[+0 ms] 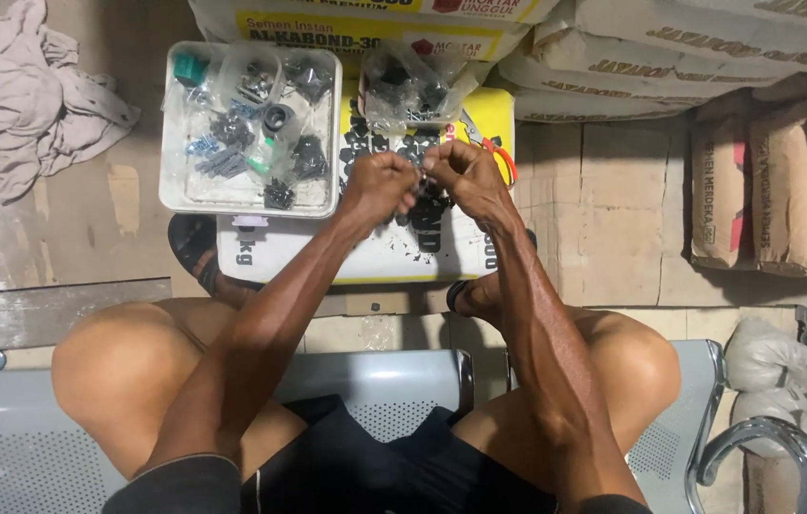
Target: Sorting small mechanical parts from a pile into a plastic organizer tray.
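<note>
A person sits on a grey perforated metal bench [384,400], knees apart, both arms stretched forward over a white and yellow sack [327,257] lying flat on the floor. The left hand [380,186] and the right hand [461,171] meet above the sack, knuckles up, fingers curled and pressed together around a small dark part [420,171] pinched between the two hands; its shape is too small to tell. Below the hands a heap of small black parts [427,214] lies scattered on the sack. Just left of the hands a white plastic tray [170,124] rests on the sack, holding clear bags of dark hardware and some blue and green pieces. A clear bag of black parts [403,86] sits just beyond the hands. Red-handled pliers [499,152] lie just beside the right hand. Stacked cement sacks [670,48] fill the far side, and a crumpled grey cloth [23,95] lies at the left.
</note>
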